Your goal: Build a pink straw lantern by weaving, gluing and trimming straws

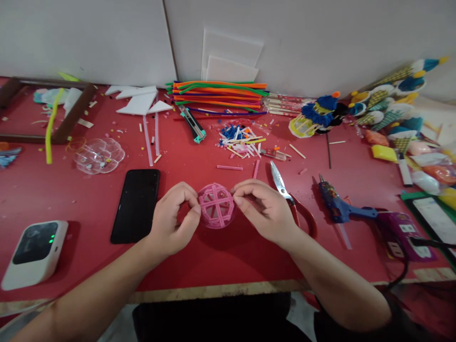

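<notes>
A small round pink lattice made of glued straw pieces (215,205) rests on the red table (228,266) in front of me. My left hand (176,218) pinches its left rim with thumb and fingers curled. My right hand (265,209) pinches the right rim the same way. Both hands are closed on the lattice, which sits between them near the table's front edge.
A black phone (136,204) lies left of my hands, a white device (33,254) farther left. Red-handled scissors (292,199) and a blue glue gun (342,206) lie to the right. Cut straw bits (242,142), a utility knife (192,124), pipe cleaners (221,95) and finished craft toys (388,109) fill the back.
</notes>
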